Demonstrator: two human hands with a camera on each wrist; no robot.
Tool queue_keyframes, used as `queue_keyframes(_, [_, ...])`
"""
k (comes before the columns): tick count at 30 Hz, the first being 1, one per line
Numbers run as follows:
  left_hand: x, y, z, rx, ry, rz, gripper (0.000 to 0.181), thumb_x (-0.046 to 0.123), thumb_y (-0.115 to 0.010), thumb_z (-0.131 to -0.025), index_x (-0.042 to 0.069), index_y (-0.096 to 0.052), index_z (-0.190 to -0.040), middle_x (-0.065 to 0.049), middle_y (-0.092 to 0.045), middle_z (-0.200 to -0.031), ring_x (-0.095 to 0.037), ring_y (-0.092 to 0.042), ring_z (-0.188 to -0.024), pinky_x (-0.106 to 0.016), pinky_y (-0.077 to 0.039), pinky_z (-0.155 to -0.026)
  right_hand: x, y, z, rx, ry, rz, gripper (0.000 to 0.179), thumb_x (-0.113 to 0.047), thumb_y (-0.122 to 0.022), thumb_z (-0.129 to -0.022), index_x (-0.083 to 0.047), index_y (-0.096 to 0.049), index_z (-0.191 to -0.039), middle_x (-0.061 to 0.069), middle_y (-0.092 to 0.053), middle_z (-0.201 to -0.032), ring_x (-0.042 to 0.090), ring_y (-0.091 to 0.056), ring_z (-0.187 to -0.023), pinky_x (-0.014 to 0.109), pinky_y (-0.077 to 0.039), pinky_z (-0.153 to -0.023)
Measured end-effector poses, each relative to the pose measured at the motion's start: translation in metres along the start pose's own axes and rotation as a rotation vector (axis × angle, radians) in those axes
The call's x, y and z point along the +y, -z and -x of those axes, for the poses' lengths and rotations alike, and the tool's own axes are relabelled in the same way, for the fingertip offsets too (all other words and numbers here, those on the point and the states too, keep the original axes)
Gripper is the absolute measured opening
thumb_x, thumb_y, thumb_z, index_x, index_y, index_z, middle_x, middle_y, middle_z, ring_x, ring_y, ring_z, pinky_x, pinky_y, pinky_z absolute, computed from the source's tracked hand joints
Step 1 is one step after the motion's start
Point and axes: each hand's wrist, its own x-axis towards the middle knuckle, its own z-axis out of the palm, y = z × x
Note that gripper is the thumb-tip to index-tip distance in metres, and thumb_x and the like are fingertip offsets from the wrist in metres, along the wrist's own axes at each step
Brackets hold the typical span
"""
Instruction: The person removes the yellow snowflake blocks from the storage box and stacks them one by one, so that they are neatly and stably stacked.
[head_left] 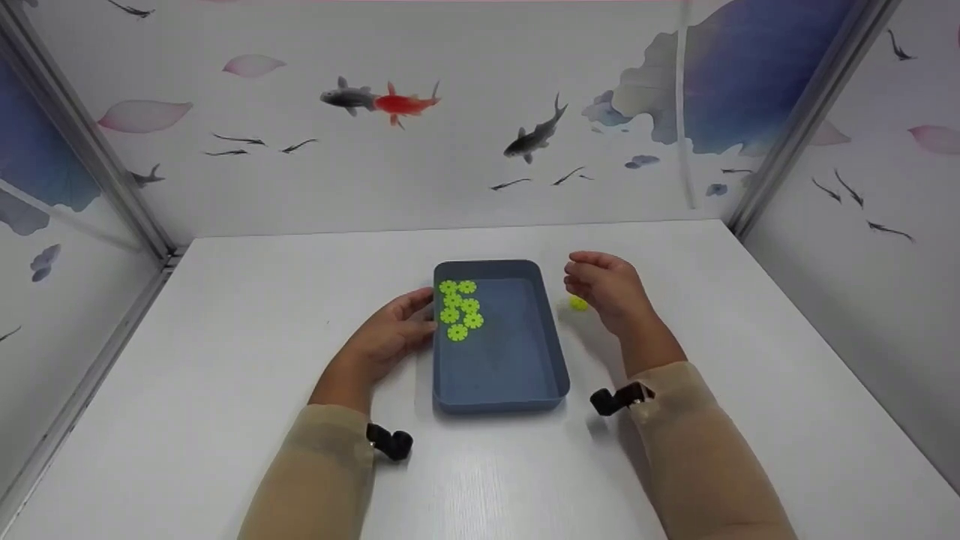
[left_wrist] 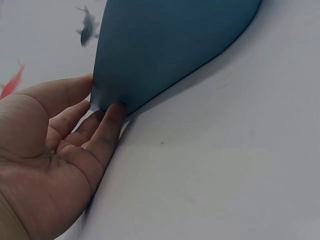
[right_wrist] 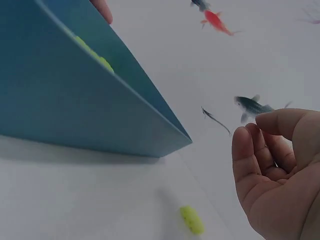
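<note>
A blue-grey rectangular tray (head_left: 517, 345) stands on the white table. Along its left inside lie several yellow-green notched plastic discs (head_left: 457, 331), flower-like in shape. My left hand (head_left: 386, 334) rests its fingertips against the outside of the tray's left wall; in the left wrist view, the thumb and fingers (left_wrist: 116, 112) touch that wall near an edge. To the right of the tray, my right hand (head_left: 611, 289) hovers with loosely curled fingers, and nothing shows between thumb and fingertips in the right wrist view. Beneath it, another yellow-green disc (right_wrist: 192, 220) lies on the table.
White walls (head_left: 465, 180) printed with fish and petals close in the back and both sides of the table (head_left: 247, 322). A black wrist camera (head_left: 391, 442) sits on the left sleeve, and another black camera (head_left: 619, 399) on the right.
</note>
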Motion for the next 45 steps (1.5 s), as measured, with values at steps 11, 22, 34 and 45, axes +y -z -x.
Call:
queue_keyframes(11, [-0.003,0.002,-0.002,0.002,0.003,0.011,0.074,0.000,-0.073,-0.096,0.019,-0.047,-0.161,0.000,-0.039,-0.173,-0.023,-0.042,-0.159,-0.043,-0.043,-0.126,-0.018,-0.049,0.025,-0.160,0.096,-0.075,0.019,-0.014,-0.073,-0.102,-0.007,-0.073,-0.120,0.005,-0.074,-0.101,0.016,-0.072,-0.090,0.026,-0.064,-0.087])
queue_keyframes(22, [-0.001,0.002,0.000,0.002,0.000,0.023,0.073,-0.001,-0.072,-0.096,0.017,-0.045,-0.162,-0.003,-0.036,-0.174,-0.025,-0.043,-0.158,-0.044,-0.043,-0.126,-0.024,-0.102,0.008,-0.226,0.067,-0.103,0.019,-0.017,-0.071,-0.104,-0.006,-0.074,-0.120,0.008,-0.073,-0.103,0.019,-0.071,-0.090,0.028,-0.065,-0.085])
queue_keyframes(34, [0.001,0.000,0.000,0.005,0.004,0.021,0.072,-0.001,-0.072,-0.097,0.015,-0.046,-0.162,-0.004,-0.040,-0.172,-0.025,-0.049,-0.153,-0.043,-0.045,-0.124,-0.011,-0.129,-0.031,-0.139,-0.013,-0.065,0.025,-0.017,-0.069,-0.104,-0.006,-0.073,-0.125,0.012,-0.072,-0.116,0.026,-0.070,-0.106,0.026,-0.062,-0.081])
queue_keyframes(45, [0.000,0.002,-0.001,0.011,0.007,0.001,0.073,0.001,-0.074,-0.095,0.018,-0.047,-0.161,-0.002,-0.041,-0.173,-0.024,-0.048,-0.155,-0.043,-0.045,-0.125,0.020,-0.134,-0.050,-0.101,0.008,0.145,0.037,-0.024,-0.075,-0.100,-0.007,-0.073,-0.133,0.010,-0.076,-0.121,0.017,-0.073,-0.097,0.030,-0.063,-0.083])
